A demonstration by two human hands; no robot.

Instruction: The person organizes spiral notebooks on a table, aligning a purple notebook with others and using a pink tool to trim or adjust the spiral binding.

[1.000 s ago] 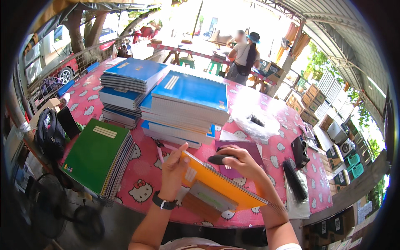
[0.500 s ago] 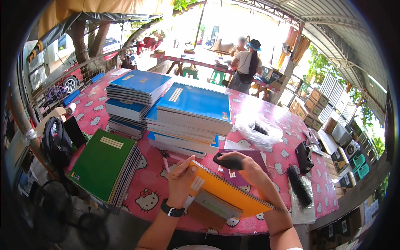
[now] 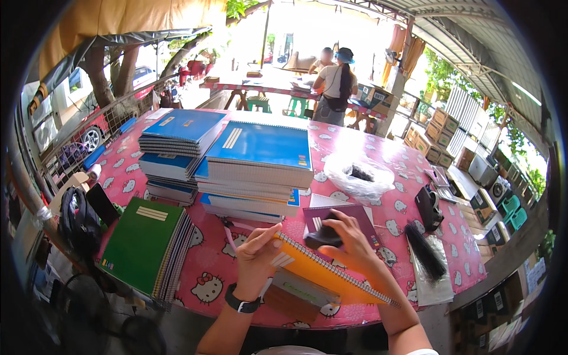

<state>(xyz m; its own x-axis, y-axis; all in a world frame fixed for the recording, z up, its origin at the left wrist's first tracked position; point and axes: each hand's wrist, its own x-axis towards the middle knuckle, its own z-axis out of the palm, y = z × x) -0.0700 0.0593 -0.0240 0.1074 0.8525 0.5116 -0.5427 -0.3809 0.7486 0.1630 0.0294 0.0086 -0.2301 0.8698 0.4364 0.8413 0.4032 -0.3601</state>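
Note:
My left hand (image 3: 255, 257), with a dark watch on its wrist, pinches the upper left corner of an orange spiral notebook (image 3: 322, 273). The notebook is tilted, its black coil running along the upper edge. My right hand (image 3: 350, 238) has its fingers and thumb curved around a smooth black object (image 3: 323, 236), whose kind I cannot make out. That object is over a purple notebook (image 3: 362, 220) lying beyond the orange one. Below the orange notebook is a wooden block (image 3: 290, 305) with a grey plate (image 3: 307, 288).
Tall stacks of blue notebooks (image 3: 260, 145) stand ahead, with a green notebook stack (image 3: 142, 245) at left. To the right lie a clear plastic bag (image 3: 358, 177), a black case (image 3: 429, 208) and black coils (image 3: 425, 251). Two people work at a far table.
My right hand has lowered the black object toward the purple notebook, its fingers spreading wider. My left hand keeps its hold on the orange notebook. The view has shifted slightly.

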